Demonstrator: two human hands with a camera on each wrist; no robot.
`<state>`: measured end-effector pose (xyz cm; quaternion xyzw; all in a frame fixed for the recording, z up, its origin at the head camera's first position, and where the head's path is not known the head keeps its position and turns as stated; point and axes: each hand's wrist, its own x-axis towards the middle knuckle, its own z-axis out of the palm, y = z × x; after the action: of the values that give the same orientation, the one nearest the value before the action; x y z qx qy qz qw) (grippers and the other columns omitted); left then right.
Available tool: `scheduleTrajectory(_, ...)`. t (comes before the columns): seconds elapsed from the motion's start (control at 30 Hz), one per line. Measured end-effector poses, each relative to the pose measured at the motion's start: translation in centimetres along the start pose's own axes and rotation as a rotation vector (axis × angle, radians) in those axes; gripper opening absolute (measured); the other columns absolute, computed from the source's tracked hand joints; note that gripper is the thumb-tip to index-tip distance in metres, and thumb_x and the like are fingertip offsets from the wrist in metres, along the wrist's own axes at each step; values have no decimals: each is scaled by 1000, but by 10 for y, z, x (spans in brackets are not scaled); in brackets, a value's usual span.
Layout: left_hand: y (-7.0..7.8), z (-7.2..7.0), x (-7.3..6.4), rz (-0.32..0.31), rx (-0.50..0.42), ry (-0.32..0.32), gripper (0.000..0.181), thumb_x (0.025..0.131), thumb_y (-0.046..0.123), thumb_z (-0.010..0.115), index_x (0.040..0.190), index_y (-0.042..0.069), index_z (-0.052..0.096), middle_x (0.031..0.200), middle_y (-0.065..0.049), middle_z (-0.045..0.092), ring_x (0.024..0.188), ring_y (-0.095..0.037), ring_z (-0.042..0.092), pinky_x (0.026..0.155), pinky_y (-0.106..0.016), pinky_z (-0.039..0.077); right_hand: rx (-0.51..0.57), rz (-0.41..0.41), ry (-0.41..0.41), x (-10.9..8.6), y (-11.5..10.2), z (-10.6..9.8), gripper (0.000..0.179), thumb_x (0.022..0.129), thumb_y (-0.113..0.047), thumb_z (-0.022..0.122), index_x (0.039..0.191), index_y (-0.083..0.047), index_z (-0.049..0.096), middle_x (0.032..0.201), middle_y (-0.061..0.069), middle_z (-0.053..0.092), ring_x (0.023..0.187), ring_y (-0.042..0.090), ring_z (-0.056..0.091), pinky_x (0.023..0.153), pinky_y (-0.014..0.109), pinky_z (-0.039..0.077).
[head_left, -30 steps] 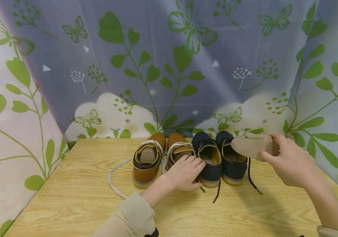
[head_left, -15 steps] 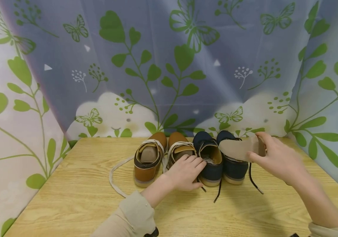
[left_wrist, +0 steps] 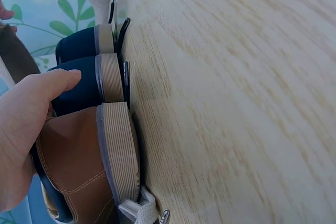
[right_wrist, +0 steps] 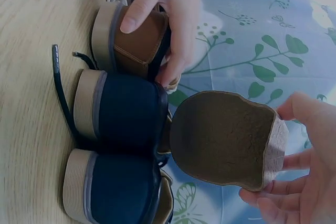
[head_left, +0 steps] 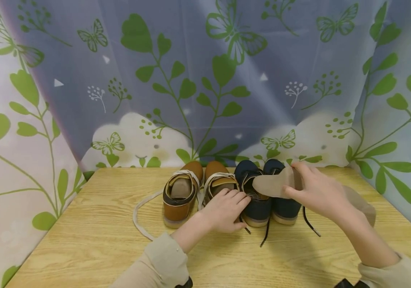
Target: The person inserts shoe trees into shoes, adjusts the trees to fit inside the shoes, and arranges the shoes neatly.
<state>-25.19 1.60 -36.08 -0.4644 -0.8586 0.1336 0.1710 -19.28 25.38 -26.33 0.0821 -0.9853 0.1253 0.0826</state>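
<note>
My right hand pinches a beige, moulded shoe insert by its wide end. Its rounded tip overlaps the opening of the left navy shoe in the head view; its dark hollow side shows in the right wrist view. My left hand reaches across the right brown shoe, fingertips at the near navy shoe's rim and thumb extended. A second navy shoe stands beside it, partly behind the insert. Another beige insert lies on the table, partly hidden by my right forearm.
The left brown shoe has a beige insert inside and a long white lace trailing on the wooden table. Black laces hang onto the tabletop. A patterned curtain rises behind the shoes.
My right hand has moved left with the insert, from beside the right navy shoe to over the left one. The insert on the table has come into view. My left hand stays put.
</note>
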Motion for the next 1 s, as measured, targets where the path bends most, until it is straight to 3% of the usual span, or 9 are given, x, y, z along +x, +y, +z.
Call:
scheduleTrajectory(0.23,0,1,0,0,-1,1,68,86,57,52,138,14,43,133,-1,45,120,-18,43,98,-34,34,0,-2,-4,6,-8,7,74,82,-45,58,140,-4,36,129,30,44,74,33,57,47,34,39)
scheduleTrajectory(0.53,0,2,0,-4,5,1,68,86,58,51,137,14,43,133,-1,46,121,-17,43,98,-34,33,-14,1,-9,14,-11,16,72,83,-42,55,140,-4,35,131,29,44,95,44,55,58,48,45)
scheduleTrajectory(0.77,1,2,0,-9,3,-6,68,86,58,52,137,15,43,132,-1,46,120,-17,43,98,-34,33,-12,5,-12,19,-17,18,69,82,-40,54,139,-6,36,124,27,48,69,29,54,47,35,39)
scheduleTrajectory(1.0,0,2,1,-8,-5,-10,67,86,58,52,137,15,43,133,0,46,120,-17,43,98,-34,33,-18,-12,0,21,-21,20,69,82,-39,55,138,-4,39,124,28,47,87,38,55,54,41,43)
